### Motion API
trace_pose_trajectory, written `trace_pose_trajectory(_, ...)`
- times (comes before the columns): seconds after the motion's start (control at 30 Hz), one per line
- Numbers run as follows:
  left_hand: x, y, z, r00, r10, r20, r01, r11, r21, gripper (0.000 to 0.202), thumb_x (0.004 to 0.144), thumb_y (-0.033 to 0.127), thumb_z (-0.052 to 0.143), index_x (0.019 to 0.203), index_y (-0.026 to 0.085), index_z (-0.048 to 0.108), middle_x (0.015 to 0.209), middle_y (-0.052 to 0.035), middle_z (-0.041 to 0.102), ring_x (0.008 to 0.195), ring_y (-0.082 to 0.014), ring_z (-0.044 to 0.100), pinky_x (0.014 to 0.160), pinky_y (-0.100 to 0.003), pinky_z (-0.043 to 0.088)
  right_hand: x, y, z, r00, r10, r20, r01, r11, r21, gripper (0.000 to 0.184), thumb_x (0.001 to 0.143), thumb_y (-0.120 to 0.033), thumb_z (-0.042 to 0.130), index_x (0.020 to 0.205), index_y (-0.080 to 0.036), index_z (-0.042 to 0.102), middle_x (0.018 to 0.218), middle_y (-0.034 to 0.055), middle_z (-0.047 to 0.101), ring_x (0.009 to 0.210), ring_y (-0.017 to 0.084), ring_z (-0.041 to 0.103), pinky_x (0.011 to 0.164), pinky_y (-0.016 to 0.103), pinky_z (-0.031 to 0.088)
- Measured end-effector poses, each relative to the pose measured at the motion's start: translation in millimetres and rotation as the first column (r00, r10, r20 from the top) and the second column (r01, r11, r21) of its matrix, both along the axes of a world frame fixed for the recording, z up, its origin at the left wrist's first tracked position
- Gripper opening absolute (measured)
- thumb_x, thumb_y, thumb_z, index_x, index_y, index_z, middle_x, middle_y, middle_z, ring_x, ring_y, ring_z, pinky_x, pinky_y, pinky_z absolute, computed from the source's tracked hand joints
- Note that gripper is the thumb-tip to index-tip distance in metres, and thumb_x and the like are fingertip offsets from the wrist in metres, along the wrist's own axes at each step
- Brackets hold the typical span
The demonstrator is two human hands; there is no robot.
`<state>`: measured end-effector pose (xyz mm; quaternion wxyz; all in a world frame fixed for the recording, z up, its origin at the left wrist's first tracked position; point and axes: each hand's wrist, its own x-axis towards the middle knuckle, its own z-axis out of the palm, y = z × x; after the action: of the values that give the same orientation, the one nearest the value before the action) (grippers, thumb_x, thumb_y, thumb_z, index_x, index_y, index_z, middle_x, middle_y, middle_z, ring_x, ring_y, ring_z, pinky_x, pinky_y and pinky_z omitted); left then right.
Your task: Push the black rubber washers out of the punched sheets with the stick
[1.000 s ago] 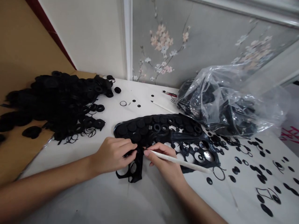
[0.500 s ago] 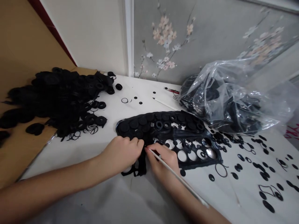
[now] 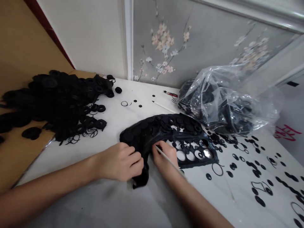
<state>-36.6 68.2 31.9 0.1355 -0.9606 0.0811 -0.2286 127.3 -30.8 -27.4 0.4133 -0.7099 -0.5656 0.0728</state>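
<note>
A black rubber-like sheet (image 3: 152, 134) with rows of round holes lies before me, its left part bunched and folded, with a flap (image 3: 143, 177) hanging toward me. Beside that flap, my left hand (image 3: 124, 161) is closed with fingers curled against the black material; its fingertips are hidden. My right hand (image 3: 166, 155) pinches a thin white stick (image 3: 169, 159), whose tip end is at the sheet's near edge. White table shows through the holes (image 3: 190, 155) on the right, where some small rings and discs still sit.
At left, a heap of black rings and scraps (image 3: 64, 101) spills over brown cardboard (image 3: 44, 139). A clear plastic bag (image 3: 220, 101) of black pieces stands back right. Small black discs (image 3: 256, 172) scatter the right side. Behind the sheet lie a white pencil (image 3: 163, 106) and a red-handled tool (image 3: 171, 94).
The sheet's left part is now folded over more, and its flap has come further toward me. My left hand has moved down slightly. The view has shifted a little to the right.
</note>
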Motion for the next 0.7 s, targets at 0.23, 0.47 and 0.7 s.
trace_pose_trajectory(0.23, -4.6, 6.9, 5.1, 0.958, 0.125, 0.259, -0.037, 0.947, -0.319, 0.007, 0.082, 0.011, 0.057, 0.079, 0.018, 0.055, 0.068, 0.0019, 0.066, 0.051, -0.0076, 0.056, 0.046, -0.020, 0.041, 12.7, -4.8, 13.3, 0.883, 0.061, -0.465, -0.141, 0.980, -0.139, 0.016, 0.077, -0.030, 0.062, 0.068, -0.019, 0.068, 0.062, 0.0022, 0.069, 0.055, 0.015, 0.061, 0.053, 0.023, 0.044)
trace_pose_trajectory(0.47, 3.6, 5.7, 7.5, 0.956, 0.250, 0.155, -0.099, 0.769, -0.632, 0.010, 0.077, 0.007, 0.059, 0.078, 0.017, 0.057, 0.061, 0.0029, 0.062, 0.048, -0.0077, 0.054, 0.045, -0.019, 0.041, 48.1, -22.3, 60.5, 0.797, 0.078, -0.599, -0.203, 0.969, -0.143, 0.014, 0.075, -0.033, 0.070, 0.072, -0.019, 0.070, 0.059, 0.0011, 0.064, 0.053, 0.013, 0.054, 0.048, 0.022, 0.040)
trace_pose_trajectory(0.7, 14.4, 2.2, 7.8, 0.932, 0.359, -0.045, -0.262, 0.584, -0.768, 0.006, 0.079, 0.013, 0.058, 0.076, 0.017, 0.060, 0.063, 0.0053, 0.063, 0.049, -0.0060, 0.056, 0.047, -0.016, 0.042, 102.6, -32.1, 88.6, 0.246, 0.157, -0.956, 0.198, 0.958, 0.208, 0.017, 0.078, -0.038, 0.069, 0.089, -0.026, 0.068, 0.037, -0.0091, 0.041, 0.031, 0.005, 0.030, 0.034, 0.016, 0.028)
